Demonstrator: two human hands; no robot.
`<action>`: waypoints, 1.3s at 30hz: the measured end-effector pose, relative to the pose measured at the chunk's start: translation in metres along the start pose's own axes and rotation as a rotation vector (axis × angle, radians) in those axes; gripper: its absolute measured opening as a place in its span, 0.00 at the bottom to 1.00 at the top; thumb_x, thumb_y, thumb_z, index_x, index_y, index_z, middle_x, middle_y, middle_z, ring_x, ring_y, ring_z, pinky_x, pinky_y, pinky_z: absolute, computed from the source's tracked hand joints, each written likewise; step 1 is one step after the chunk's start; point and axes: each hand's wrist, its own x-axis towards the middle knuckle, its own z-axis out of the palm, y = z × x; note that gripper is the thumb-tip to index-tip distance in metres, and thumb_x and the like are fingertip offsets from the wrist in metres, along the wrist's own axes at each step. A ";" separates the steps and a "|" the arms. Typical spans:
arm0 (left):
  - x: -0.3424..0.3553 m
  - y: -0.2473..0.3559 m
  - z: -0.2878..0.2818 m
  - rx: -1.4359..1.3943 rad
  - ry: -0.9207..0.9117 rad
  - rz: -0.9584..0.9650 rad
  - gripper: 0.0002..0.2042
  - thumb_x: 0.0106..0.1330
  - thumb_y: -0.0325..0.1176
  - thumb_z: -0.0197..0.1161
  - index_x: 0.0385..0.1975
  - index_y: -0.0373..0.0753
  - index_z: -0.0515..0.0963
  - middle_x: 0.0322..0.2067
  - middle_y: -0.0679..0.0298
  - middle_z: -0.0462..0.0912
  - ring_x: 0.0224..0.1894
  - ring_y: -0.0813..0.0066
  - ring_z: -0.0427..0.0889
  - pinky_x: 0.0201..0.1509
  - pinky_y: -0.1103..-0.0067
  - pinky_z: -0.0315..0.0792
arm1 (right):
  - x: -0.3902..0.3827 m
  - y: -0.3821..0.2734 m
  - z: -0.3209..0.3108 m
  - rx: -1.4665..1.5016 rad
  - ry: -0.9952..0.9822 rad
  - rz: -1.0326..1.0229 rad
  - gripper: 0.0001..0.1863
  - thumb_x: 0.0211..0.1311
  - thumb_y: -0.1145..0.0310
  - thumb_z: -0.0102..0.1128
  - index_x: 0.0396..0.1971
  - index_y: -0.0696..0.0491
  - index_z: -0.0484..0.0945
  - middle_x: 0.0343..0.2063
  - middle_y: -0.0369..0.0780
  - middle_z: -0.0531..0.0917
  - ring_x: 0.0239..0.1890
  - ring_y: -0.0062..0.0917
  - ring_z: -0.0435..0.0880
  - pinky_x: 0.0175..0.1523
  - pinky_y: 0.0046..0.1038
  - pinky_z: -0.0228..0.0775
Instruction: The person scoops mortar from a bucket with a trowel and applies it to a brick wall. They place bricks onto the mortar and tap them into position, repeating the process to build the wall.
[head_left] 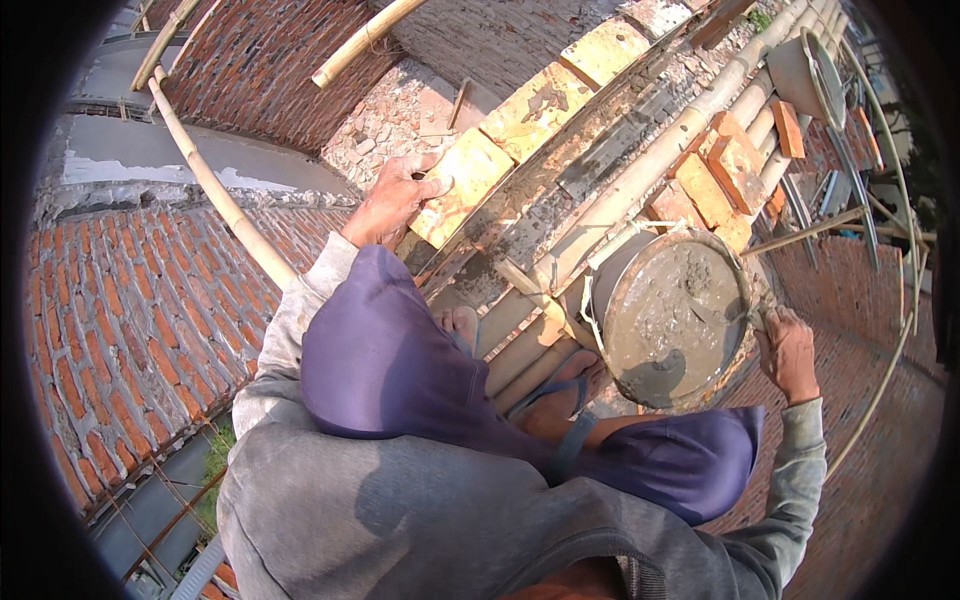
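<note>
My left hand [393, 198] grips the near end of a pale yellow brick [466, 184], thumb on its top and fingers at its far-left side. The brick lies at the end of a row on the wall top, beside another brick [540, 108] smeared with mortar. My right hand [788, 352] is closed at the right rim of a round bucket [622, 275] of wet grey mortar [670, 320]. Fingers are curled around something mortar-coated there, which I cannot make out. The bucket stands to the right of my sandalled feet.
Bamboo poles [640, 215] form the platform under me. Loose orange bricks [735, 170] are stacked beyond the bucket, with another bucket [805, 80] farther back. A bamboo pole [215, 185] slants at left. Brick walls [130, 330] drop away on both sides.
</note>
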 end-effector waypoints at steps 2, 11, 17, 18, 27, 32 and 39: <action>-0.001 0.000 0.000 0.033 0.019 0.069 0.35 0.67 0.40 0.73 0.65 0.18 0.73 0.60 0.44 0.82 0.60 0.62 0.81 0.63 0.71 0.74 | -0.006 0.021 -0.035 0.059 -0.161 0.082 0.16 0.57 0.70 0.70 0.44 0.56 0.77 0.42 0.50 0.83 0.42 0.51 0.82 0.47 0.46 0.71; -0.002 0.000 0.006 -0.239 0.021 0.015 0.32 0.66 0.34 0.74 0.64 0.18 0.74 0.53 0.50 0.86 0.54 0.70 0.82 0.59 0.75 0.74 | -0.028 0.008 -0.176 0.455 0.119 0.326 0.25 0.53 0.73 0.68 0.53 0.60 0.79 0.41 0.43 0.80 0.40 0.34 0.79 0.47 0.34 0.73; 0.007 0.000 -0.007 0.016 -0.002 0.116 0.25 0.64 0.32 0.73 0.55 0.17 0.80 0.46 0.53 0.89 0.42 0.71 0.86 0.49 0.75 0.79 | 0.049 -0.141 -0.173 1.142 -0.333 0.406 0.25 0.78 0.53 0.59 0.51 0.64 0.77 0.25 0.37 0.78 0.18 0.17 0.76 0.20 0.19 0.68; 0.009 -0.001 -0.010 0.074 -0.026 0.147 0.25 0.64 0.32 0.73 0.55 0.17 0.80 0.46 0.52 0.89 0.42 0.71 0.86 0.49 0.75 0.79 | 0.061 -0.169 -0.161 1.253 -0.266 0.393 0.25 0.81 0.49 0.54 0.47 0.61 0.78 0.20 0.35 0.76 0.13 0.15 0.73 0.16 0.18 0.64; 0.030 -0.007 -0.014 0.160 -0.105 0.398 0.30 0.68 0.29 0.72 0.68 0.24 0.73 0.60 0.52 0.85 0.57 0.73 0.83 0.64 0.77 0.74 | 0.105 -0.292 -0.077 1.537 -0.677 0.479 0.21 0.73 0.56 0.60 0.49 0.61 0.73 0.28 0.38 0.80 0.26 0.20 0.82 0.24 0.24 0.75; 0.026 -0.003 -0.015 0.117 -0.118 0.307 0.28 0.65 0.27 0.72 0.65 0.26 0.77 0.65 0.48 0.81 0.66 0.65 0.80 0.72 0.73 0.68 | 0.156 -0.321 -0.062 1.497 -0.747 0.395 0.16 0.68 0.58 0.59 0.37 0.59 0.76 0.25 0.37 0.79 0.24 0.19 0.81 0.20 0.27 0.68; 0.025 -0.002 -0.015 0.134 -0.120 0.259 0.26 0.65 0.30 0.73 0.62 0.25 0.79 0.58 0.50 0.85 0.58 0.69 0.82 0.65 0.74 0.73 | 0.186 -0.296 -0.095 1.366 -0.591 0.200 0.15 0.71 0.57 0.55 0.45 0.55 0.73 0.21 0.34 0.75 0.19 0.13 0.75 0.13 0.21 0.59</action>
